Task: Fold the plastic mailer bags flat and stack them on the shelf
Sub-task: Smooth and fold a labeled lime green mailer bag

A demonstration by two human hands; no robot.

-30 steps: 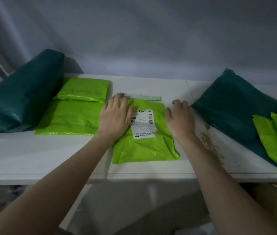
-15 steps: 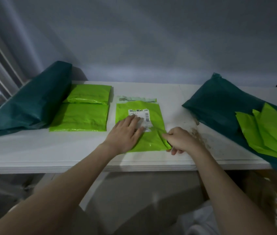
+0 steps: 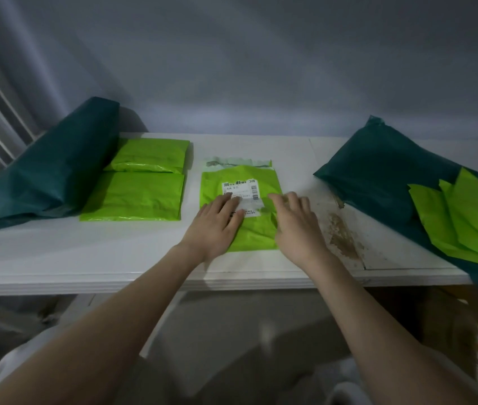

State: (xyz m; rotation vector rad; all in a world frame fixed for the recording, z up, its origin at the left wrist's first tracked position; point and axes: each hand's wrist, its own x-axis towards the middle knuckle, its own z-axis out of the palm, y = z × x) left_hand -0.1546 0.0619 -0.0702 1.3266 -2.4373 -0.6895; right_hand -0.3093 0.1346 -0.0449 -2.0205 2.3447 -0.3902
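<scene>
A lime-green mailer bag (image 3: 240, 182) with a white shipping label lies flat in the middle of the white shelf (image 3: 85, 258). My left hand (image 3: 217, 223) presses flat on its lower left part, fingers straight and partly over the label. My right hand (image 3: 293, 226) rests on its right side with fingers extended and slightly blurred. To the left, two folded lime-green mailers lie side by side, the nearer one (image 3: 135, 197) in front of the farther one (image 3: 151, 154).
A large dark-green bag (image 3: 47, 168) leans at the shelf's left end. Another dark-green bag (image 3: 383, 173) lies at the right, with several loose lime-green mailers (image 3: 465, 220) on it. A worn brown patch (image 3: 343, 238) marks the shelf near my right hand.
My right hand has moved from pinching the mailer's bottom right corner up onto its right side. My left hand has stayed pressed on the mailer's lower left part.
</scene>
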